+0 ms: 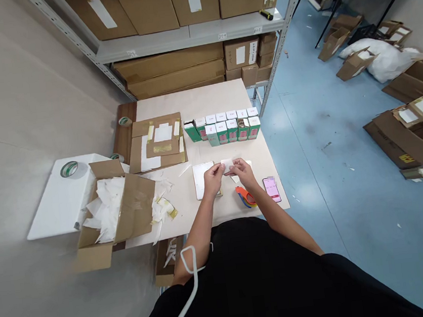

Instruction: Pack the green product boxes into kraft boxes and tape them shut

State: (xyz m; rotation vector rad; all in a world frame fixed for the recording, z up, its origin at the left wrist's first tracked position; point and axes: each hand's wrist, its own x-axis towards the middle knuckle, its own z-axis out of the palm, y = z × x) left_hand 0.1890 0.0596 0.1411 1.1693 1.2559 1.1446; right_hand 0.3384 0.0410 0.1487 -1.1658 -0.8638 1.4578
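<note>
Between both hands, above the table, is a small white slip of paper. My left hand pinches its left end and my right hand its right end, fingers closed. Under my left hand lies a flat white box or pad, partly covered. More white paper shows behind my right hand. An orange and blue tool, its kind unclear, lies by my right wrist. To the right is a lit phone. Several green and white boxes stand in two rows beyond my hands.
Flattened cardboard lies at the table's back left. An open carton full of white scraps stands left, by loose paper strips. A tape roll rests on a white surface. Shelving with cartons rises behind the table.
</note>
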